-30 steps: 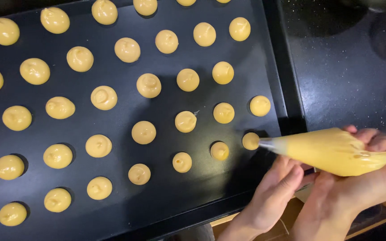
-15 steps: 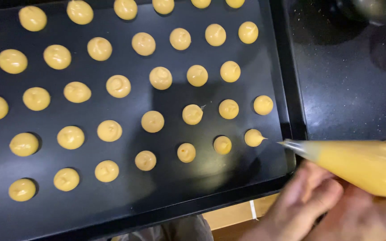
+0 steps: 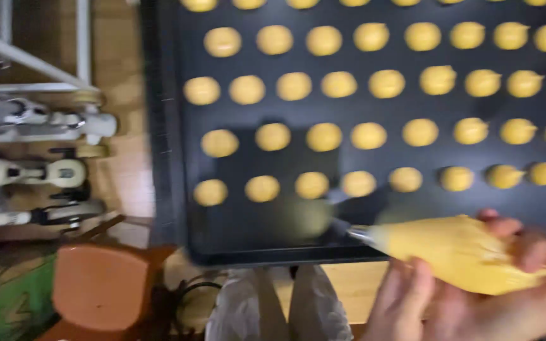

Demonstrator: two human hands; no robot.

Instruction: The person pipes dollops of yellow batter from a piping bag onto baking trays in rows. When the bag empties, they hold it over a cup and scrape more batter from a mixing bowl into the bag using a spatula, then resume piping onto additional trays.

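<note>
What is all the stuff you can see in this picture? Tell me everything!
Baking tray: one, black, fills the middle and right.
Dough blobs: dozens, yellow, in rows on the tray.
Piping bag: one, full of yellow batter, metal tip over the tray's near edge.
Stool: one, orange-brown, bottom left.
Bottles and tools: several, pale, blurred, at left.
Floor: wooden, left of the tray.
Legs: two, in white, below the tray.
Left hand: under the bag.
Right hand: gripping the bag's wide end.

Matt dark metal tray (image 3: 165, 158), seemingly clear plastic piping bag (image 3: 456, 249), wooden floor (image 3: 127, 170).
</note>
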